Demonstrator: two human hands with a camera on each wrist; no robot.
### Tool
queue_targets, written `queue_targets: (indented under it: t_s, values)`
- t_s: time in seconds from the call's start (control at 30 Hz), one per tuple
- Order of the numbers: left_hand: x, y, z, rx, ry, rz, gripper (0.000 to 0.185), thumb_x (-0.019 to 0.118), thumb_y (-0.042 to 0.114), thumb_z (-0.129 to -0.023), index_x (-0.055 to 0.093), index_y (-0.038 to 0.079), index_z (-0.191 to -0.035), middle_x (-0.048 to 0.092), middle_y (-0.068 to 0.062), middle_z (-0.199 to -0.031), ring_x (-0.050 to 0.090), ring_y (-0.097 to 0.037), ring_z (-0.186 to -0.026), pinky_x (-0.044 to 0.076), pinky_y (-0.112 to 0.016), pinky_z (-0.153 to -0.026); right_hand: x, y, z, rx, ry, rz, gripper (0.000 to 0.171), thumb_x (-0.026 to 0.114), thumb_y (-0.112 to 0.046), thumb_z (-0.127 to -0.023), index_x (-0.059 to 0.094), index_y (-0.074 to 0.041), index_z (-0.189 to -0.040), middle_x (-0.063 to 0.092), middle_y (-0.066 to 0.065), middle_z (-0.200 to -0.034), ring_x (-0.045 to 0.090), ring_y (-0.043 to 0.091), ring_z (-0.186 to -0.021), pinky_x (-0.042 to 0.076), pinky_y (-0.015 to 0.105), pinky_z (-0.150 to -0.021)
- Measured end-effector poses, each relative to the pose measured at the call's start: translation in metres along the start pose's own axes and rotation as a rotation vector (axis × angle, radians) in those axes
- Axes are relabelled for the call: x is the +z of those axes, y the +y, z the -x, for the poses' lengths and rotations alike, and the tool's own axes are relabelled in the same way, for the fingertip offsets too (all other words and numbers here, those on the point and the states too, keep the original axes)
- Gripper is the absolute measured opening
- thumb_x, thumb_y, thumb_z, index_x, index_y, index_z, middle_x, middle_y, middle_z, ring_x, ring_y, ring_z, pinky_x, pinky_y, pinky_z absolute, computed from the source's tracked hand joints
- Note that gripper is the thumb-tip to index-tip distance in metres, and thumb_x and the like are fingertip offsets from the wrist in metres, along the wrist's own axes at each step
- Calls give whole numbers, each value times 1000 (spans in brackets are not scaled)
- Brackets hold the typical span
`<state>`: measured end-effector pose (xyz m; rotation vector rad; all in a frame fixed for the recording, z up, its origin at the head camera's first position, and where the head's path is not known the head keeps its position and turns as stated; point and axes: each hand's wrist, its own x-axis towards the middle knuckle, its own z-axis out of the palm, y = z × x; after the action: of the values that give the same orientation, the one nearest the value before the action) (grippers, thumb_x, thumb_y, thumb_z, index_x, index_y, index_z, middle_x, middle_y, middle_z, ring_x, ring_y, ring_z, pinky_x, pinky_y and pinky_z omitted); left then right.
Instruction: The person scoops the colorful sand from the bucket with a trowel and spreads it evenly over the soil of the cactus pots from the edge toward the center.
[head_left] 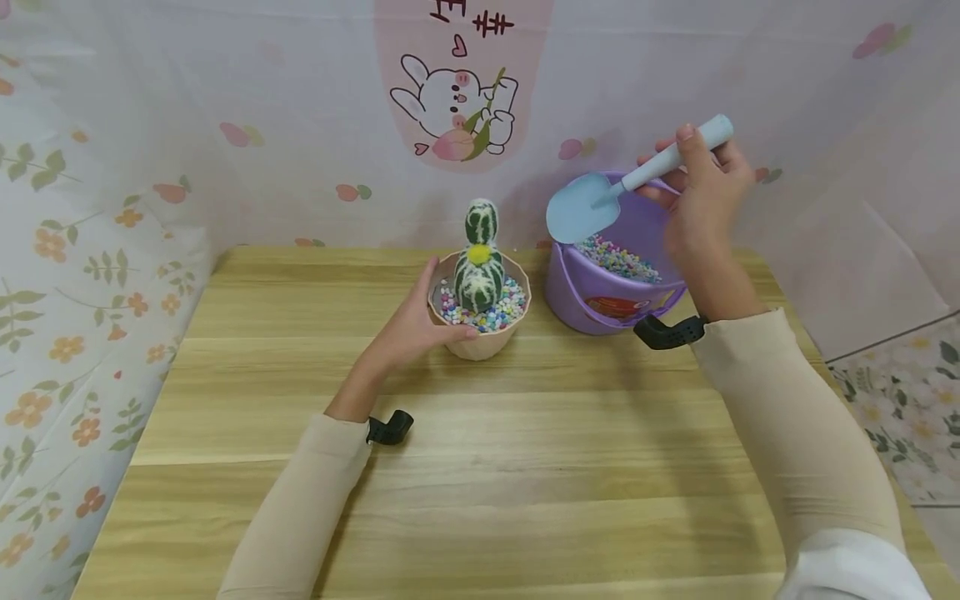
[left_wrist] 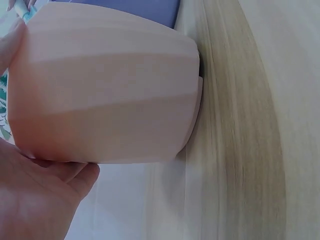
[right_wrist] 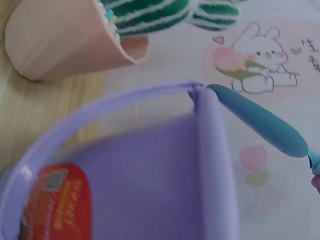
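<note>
A pale pink faceted flower pot (head_left: 480,346) stands on the table, holding a green plush-looking cactus (head_left: 478,287) with a yellow flower, set among small multicoloured pebbles (head_left: 512,302). My left hand (head_left: 397,335) holds the pot from the left, thumb along the near side and fingers by the rim. With my right hand (head_left: 705,200) I grip the handle of a light blue trowel (head_left: 582,208). Its blade is over the left rim of a purple bucket (head_left: 573,292), which contains more coloured pebbles (head_left: 621,260). In the right wrist view, the trowel's blade (right_wrist: 265,120) appears edge-on beside the bucket rim.
The wooden table (head_left: 480,475) carries the pot and bucket near its back edge. Behind hangs a white cloth (head_left: 300,125) printed with a rabbit. A floral cloth (head_left: 75,333) covers the left side. The bucket's handle (right_wrist: 90,112) hangs down its near side.
</note>
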<state>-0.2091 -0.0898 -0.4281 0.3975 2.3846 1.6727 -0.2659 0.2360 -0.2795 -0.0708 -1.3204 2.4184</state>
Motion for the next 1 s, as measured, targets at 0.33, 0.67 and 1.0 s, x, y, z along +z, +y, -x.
queue_targets:
  t_s: [0.33,0.67,1.0]
  values:
    - [-9,2,-6,-4,-74,1,122,85,39,-74,-4,24,-157,6,-4,-164,12,-24,-148,14,-48,-119,-13,-17,-14,-14,60,63,29,79,-16,-82,63,0,-100,67,17,-91,71,36,-78,57,42,-56]
    - [-19,-2,-11,-4,-142,35,120,84,37,-75,-2,25,-158,5,1,-164,15,-26,-148,19,-50,-117,-36,-23,-24,61,149,88,31,80,-17,-81,63,-4,-104,67,14,-93,71,32,-73,57,40,-51]
    - [-24,-3,-13,-6,-185,53,116,81,31,-79,-4,29,-157,5,0,-163,22,-24,-145,25,-46,-117,-56,-23,-33,67,175,188,37,82,-22,-78,66,-7,-107,69,12,-97,72,28,-74,57,36,-53]
